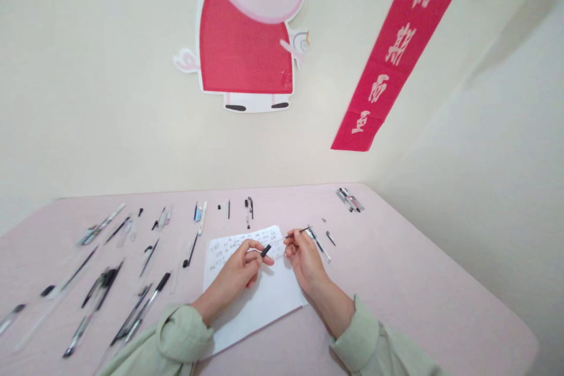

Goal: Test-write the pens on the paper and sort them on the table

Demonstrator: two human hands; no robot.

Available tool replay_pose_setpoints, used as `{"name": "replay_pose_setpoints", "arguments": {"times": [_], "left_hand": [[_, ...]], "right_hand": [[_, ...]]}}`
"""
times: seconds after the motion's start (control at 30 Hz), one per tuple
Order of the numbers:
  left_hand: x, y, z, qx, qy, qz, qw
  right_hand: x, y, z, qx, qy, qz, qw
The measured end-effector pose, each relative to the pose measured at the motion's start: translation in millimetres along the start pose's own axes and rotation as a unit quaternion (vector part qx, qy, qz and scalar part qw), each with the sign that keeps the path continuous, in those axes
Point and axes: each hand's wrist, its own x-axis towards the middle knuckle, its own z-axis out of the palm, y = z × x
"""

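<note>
"What's nearest?"

"The paper, flat on the table."

"And the grip?"

"The left hand holds a black cap above the sheet; the right hand pinches a thin dark rod by its far right edge."

"Any risk?"

"A loose pinch might drop the rod, perhaps rolling it among the pens just beside."

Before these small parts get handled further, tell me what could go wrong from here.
The small black pen piece in the left hand could slip from the fingertips. The thin dark pen part in the right hand, if a refill, might mark the handwritten sheet beneath. The left sleeve is close to a black-capped pen and could nudge it.
</note>
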Motion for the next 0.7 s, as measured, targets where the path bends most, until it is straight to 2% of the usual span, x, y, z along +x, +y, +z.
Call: {"name": "replay_pose_setpoints", "arguments": {"times": [0.47,0.7], "left_hand": [[2.1,-6.2,-4.4,0.017,-0.031,0.009,0.999],[2.9,-4.0,-3.9,0.032,-0.036,0.002,0.999]], "right_hand": [[-1.6,-1.0,1.6,0.011,0.006,0.008,1.000],[0.1,-1.0,-0.1,-0.021,-0.007,0.013,1.000]]}}
